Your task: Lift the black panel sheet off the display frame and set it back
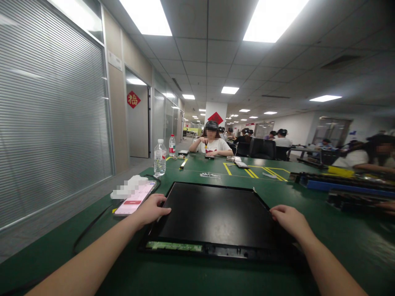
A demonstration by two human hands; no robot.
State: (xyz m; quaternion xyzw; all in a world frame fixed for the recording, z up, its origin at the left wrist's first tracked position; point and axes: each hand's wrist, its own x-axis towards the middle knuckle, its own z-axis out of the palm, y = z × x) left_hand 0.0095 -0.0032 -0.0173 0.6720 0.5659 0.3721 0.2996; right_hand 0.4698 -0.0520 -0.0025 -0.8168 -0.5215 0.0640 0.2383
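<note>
A black flat display panel lies face up on the green table in front of me. Along its near edge runs a strip of green circuit board beside a black frame bar. My left hand grips the panel's left edge, its thumb over the dark screen surface. At the right edge, my right hand pinches the rim with thumb and forefinger; its other fingers are curled. A small light tab sticks up near the far right corner. The panel's underside is hidden.
Left of the panel lie a phone and a black cable. Two water bottles stand beyond. Small metal pieces lie past the far edge. Dark parts with a blue strip are at right. A person sits opposite.
</note>
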